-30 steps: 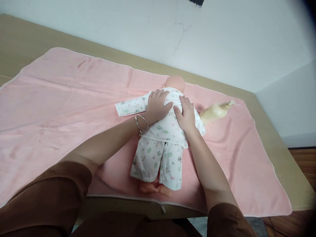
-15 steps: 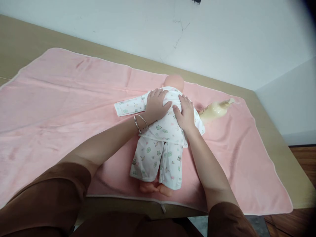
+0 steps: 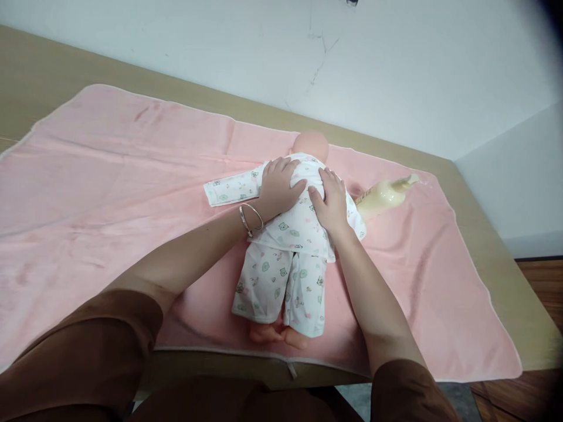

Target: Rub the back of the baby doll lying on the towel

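Centre frame: the doll (image 3: 285,252) lies on the pink blanket (image 3: 109,176), head toward the top. Left hand (image 3: 278,189) and right hand (image 3: 331,202) lie flat on its printed shirt (image 3: 295,225), fingers spread, gripping nothing. Best bet, I'd say: even palm pressure, so the doll doesn't roll.

Even, soft diffuse light; source not seen. Faint shadow cast under left forearm (image 3: 189,258) onto pink blanket (image 3: 109,176). Slight sheen noted on doll arm (image 3: 382,196); no hard glare. Top-right corner darkened by vignette. Counter (image 3: 505,258) edge bent by wide lens. Mid-frame sharp; bottom edge slightly softened.
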Tool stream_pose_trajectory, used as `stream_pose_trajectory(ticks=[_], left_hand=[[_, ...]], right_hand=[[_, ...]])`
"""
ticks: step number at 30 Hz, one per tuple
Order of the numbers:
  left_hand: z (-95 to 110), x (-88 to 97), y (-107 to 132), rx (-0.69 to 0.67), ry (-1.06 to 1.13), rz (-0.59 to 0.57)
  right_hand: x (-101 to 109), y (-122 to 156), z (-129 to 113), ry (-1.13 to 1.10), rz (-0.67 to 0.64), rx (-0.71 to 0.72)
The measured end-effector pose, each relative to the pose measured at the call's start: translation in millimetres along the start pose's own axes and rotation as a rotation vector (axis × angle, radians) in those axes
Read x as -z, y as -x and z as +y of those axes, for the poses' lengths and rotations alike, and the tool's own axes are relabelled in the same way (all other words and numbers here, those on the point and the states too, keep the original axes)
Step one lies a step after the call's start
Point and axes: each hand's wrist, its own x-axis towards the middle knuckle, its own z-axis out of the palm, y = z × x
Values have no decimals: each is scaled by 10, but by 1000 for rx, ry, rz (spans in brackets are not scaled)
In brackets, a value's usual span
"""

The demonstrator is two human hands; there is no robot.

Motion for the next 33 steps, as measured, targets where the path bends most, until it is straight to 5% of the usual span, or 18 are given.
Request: stream_pose_trajectory(ticks=[33], left_hand=[[-49,-89,-7,-27,31,53]], right_hand=[[-35,10,62,-53,65,32]])
